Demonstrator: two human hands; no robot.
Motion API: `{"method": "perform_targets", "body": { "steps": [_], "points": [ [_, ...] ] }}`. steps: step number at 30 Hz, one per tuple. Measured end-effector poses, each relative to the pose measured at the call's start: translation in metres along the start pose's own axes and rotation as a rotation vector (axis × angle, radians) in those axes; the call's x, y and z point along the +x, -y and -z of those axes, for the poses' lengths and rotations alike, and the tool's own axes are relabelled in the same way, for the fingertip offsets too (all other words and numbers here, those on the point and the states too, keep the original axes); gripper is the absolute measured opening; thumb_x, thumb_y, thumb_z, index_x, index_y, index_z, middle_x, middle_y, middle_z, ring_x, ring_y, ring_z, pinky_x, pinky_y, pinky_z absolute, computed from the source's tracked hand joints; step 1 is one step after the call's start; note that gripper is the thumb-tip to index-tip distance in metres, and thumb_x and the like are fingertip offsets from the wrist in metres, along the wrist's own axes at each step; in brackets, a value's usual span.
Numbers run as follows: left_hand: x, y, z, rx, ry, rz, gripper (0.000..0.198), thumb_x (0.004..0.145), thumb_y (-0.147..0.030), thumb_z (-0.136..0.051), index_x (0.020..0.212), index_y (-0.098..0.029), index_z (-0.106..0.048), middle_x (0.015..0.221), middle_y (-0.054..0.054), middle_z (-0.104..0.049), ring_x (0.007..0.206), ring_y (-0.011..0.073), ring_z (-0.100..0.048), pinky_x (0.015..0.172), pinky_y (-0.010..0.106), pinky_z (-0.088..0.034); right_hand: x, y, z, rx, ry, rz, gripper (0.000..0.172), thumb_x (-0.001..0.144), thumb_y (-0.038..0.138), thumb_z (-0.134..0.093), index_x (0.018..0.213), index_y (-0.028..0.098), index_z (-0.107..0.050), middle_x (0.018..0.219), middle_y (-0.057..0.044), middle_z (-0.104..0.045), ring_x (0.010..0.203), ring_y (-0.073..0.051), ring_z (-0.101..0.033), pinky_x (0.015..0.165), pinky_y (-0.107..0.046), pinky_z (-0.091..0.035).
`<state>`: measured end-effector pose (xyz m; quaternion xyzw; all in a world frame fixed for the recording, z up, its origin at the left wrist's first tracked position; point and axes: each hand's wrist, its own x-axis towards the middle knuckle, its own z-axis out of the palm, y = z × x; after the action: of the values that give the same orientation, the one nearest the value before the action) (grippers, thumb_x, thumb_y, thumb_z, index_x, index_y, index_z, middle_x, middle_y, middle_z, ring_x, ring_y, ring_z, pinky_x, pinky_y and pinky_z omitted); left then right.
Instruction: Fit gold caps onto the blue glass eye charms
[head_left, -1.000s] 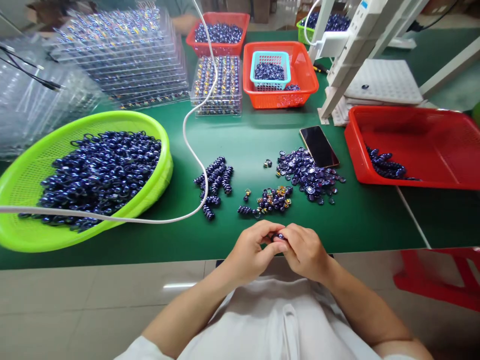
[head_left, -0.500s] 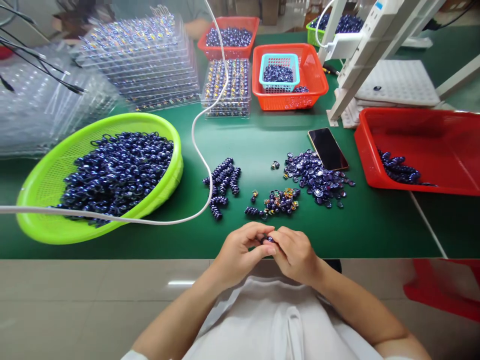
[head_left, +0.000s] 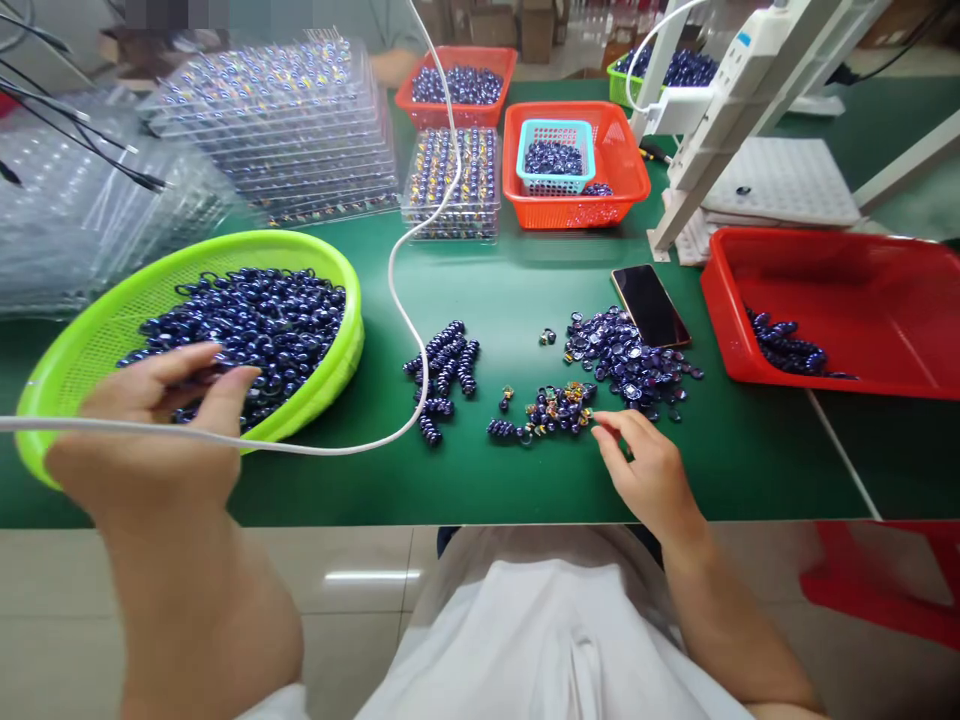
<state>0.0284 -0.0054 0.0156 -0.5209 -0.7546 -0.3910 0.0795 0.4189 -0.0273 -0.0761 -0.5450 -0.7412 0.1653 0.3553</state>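
Note:
Over the near rim of the green basket (head_left: pixel 341 370) is my left hand (head_left: pixel 161 410), its thumb and fingertips apart above the dark blue rings (head_left: pixel 277 310); nothing shows between them. My right hand (head_left: pixel 649 465) reaches the right end of a small heap of blue and gold pieces (head_left: pixel 559 408). Its thumb and index tip are close at a gold piece, with a gap between them. Left of that heap lie stacked coils of blue rings (head_left: pixel 448 360). Behind my right hand spreads a pile of flat blue pieces (head_left: pixel 630 355).
A white cable (head_left: pixel 397 290) crosses the green table and passes over my left wrist. A phone (head_left: pixel 651 305) lies beside the flat pieces. The red bin (head_left: pixel 862 370) is at right. Behind stand clear tray stacks (head_left: pixel 300 150), a red basket (head_left: pixel 574 210) and a metal post (head_left: pixel 694 170).
My hands have parted from around a small dark piece near the table edge. The left moved left to the green basket, the right moved right to the small heap. The view shifted slightly.

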Motion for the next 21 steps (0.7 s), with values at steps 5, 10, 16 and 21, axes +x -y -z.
{"method": "perform_targets", "body": {
  "steps": [5,10,16,21],
  "points": [
    [0.005,-0.003,-0.013,0.083,0.03,-0.272,0.04,0.095,-0.038,-0.059,0.128,-0.017,-0.059,0.145,0.01,-0.054,0.136,0.0316,-0.048,0.107,0.06,-0.039,0.005,0.003,-0.01,-0.107,0.029,-0.078,0.018,0.095,0.03,-0.057,0.108,0.019,-0.064,0.091,-0.007,-0.068,0.076,-0.019,-0.065,0.07,-0.031,-0.052],
    [-0.049,-0.054,-0.042,-0.24,0.05,-0.389,0.031,0.086,-0.024,-0.07,0.117,-0.023,-0.066,0.128,0.004,-0.067,0.119,0.026,-0.063,0.104,0.051,-0.049,0.005,0.001,-0.023,-0.157,0.046,-0.071,0.011,0.093,0.022,-0.053,0.095,0.018,-0.064,0.09,-0.007,-0.068,0.074,-0.02,-0.064,0.069,-0.032,-0.05],
    [-0.119,-0.098,-0.071,-0.756,0.644,-0.269,0.027,0.088,-0.017,-0.065,0.115,-0.019,-0.068,0.118,0.01,-0.071,0.105,0.0221,-0.068,0.091,0.037,-0.057,-0.008,0.007,-0.009,0.325,0.102,-0.267,0.01,0.093,0.029,-0.058,0.091,0.021,-0.064,0.08,-0.003,-0.067,0.068,-0.016,-0.063,0.062,-0.027,-0.051],
    [-0.153,-0.112,-0.089,-0.964,0.971,-0.006,0.029,0.086,-0.022,-0.069,0.114,-0.016,-0.07,0.104,0.011,-0.074,0.091,0.0208,-0.07,0.086,0.035,-0.058,-0.02,0.018,-0.001,0.693,0.14,-0.442,0.015,0.089,0.035,-0.064,0.09,0.02,-0.066,0.075,-0.001,-0.066,0.067,-0.015,-0.065,0.061,-0.025,-0.055]
  ]
}}
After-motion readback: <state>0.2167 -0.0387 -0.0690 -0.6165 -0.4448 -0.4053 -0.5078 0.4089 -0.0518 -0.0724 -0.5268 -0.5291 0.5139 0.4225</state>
